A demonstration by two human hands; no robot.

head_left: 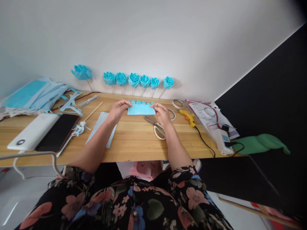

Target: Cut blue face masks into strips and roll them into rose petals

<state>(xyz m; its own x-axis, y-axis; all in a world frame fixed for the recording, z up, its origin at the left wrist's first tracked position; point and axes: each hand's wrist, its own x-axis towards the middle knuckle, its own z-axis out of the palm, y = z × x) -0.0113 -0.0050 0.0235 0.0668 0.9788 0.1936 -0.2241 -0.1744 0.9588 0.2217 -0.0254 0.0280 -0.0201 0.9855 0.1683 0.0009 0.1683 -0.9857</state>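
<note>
Stretched level between my two hands is a blue piece of face-mask fabric with a scalloped upper edge. My left hand pinches its left end, and my right hand pinches the right end. Under my right hand lie white-handled scissors, their handles partly hidden by my wrist. By my left forearm are pale cut mask strips, partly covered by the arm. Behind, several blue fabric roses on thin sticks lean against the wall, with a looser blue flower at their left.
A yellow glue gun and a tape roll lie right, near a white power strip. At left are stacked masks, a white power bank, a dark phone and a stick. The table edge is close to my body.
</note>
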